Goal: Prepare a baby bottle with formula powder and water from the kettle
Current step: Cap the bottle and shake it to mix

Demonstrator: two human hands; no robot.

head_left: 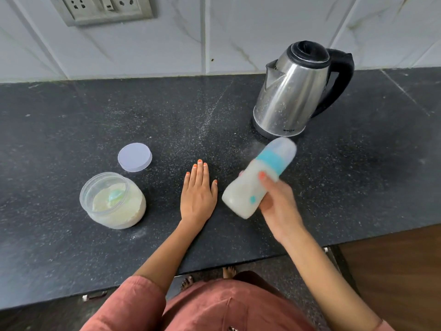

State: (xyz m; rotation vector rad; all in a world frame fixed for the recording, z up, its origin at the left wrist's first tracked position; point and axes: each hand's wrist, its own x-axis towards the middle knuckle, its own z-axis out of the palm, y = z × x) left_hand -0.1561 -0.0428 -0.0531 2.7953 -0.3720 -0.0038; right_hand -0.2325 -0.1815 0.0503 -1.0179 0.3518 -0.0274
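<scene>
Our right hand [276, 204] grips the tilted bottle [248, 189] near the kettle [293, 91]; our left hand [198, 194] lies flat on the counter [71, 127], fingers straight, farther from the kettle.

Speckled dark stone bench [71, 130]; shiny steel kettle [290, 91], black plastic handle [338, 77]; clear plastic jar [112, 199]; glossy marbled tiles [238, 32].

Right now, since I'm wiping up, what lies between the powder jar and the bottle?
The left hand, flat on the counter, seen in the head view.
</scene>
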